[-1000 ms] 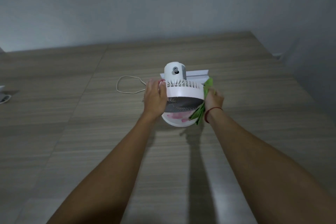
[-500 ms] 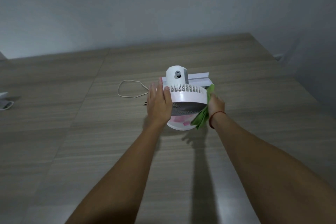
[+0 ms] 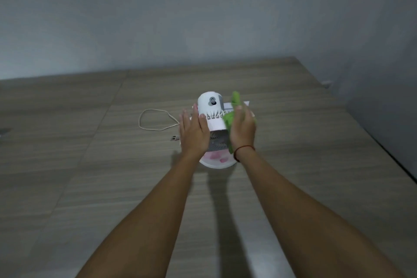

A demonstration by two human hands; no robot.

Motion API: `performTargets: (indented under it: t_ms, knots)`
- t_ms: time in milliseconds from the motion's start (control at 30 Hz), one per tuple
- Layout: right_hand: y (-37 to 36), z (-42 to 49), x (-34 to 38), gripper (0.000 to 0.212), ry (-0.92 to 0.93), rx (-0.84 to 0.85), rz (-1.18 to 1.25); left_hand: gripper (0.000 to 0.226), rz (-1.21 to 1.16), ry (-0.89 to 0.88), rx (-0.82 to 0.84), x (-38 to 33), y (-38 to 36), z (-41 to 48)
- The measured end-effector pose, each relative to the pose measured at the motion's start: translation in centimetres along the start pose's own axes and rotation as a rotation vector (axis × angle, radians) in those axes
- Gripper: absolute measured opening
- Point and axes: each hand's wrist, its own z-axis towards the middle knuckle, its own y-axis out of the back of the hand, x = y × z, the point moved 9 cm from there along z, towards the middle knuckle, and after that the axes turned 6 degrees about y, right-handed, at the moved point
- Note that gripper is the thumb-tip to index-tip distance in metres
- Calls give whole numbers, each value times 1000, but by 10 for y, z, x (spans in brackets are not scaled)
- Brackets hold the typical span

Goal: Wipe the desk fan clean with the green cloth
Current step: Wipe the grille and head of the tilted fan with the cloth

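A white desk fan (image 3: 211, 108) stands on the wooden table (image 3: 90, 176), its round base (image 3: 217, 162) toward me and its motor housing with a grey knob on top. My left hand (image 3: 194, 133) lies flat against the fan's left side, fingers stretched out. My right hand (image 3: 242, 130) presses the green cloth (image 3: 235, 99) onto the top right of the fan's rim. Part of the cloth sticks up beyond my fingers and part hangs under my palm. A red string circles my right wrist. The dark grille shows between my hands.
The fan's white cord (image 3: 153, 119) loops on the table to the left, ending in a plug (image 3: 174, 138). A white flat piece (image 3: 244, 104) lies behind the fan. Grey walls close off the back and right; the table's right edge (image 3: 383, 149) runs diagonally.
My right hand has carried the cloth from the fan's right side up onto its top rim. My left hand has flattened and slid slightly lower on the left side.
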Motion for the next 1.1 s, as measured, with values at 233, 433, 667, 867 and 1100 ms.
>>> performTargets:
  t_ms: [233,433,667,867,1100]
  knots:
    - [-29,-12,30,45,92,300,-79,36,-332,66,-161,4,32,-13]
    - [3,0,-14,73,-177,218,-207,43,-169,-20,-281,-17,40,-28]
    - [28,-3,-45,49,-332,-7,-68,48,-58,-7,-239,-28,33,-18]
    - [31,-10,-61,30,-459,6,74,37,-3,-28,-248,-37,26,-26]
    - [27,2,-26,30,-170,107,-149,33,27,-16,-262,-36,30,-36]
